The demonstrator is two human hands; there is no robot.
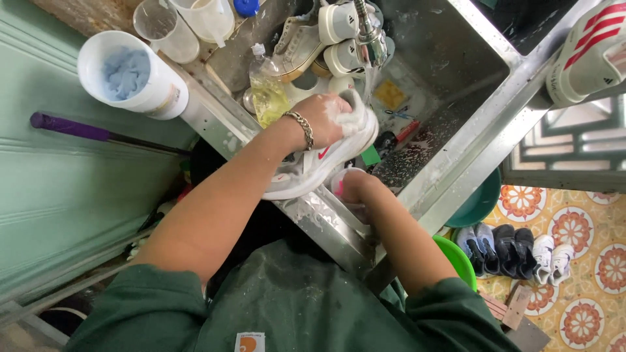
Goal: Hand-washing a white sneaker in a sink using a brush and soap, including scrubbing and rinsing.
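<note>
Head view: left forearm reaches up from lower left, wrist bent, left hand (324, 117) soapy and laid over the upper heel end of the sneaker (319, 163). Its grip is clenched around the shoe, fingers wrapped into foam. Right forearm rises from lower right; right hand (355, 186) sits under the sneaker at its sole, mostly hidden, so its grip cannot be told. White sneaker lies over the sink (456, 78) front edge, long axis running lower left to upper right, on its side. Faucet (370, 32) stands just above it.
</note>
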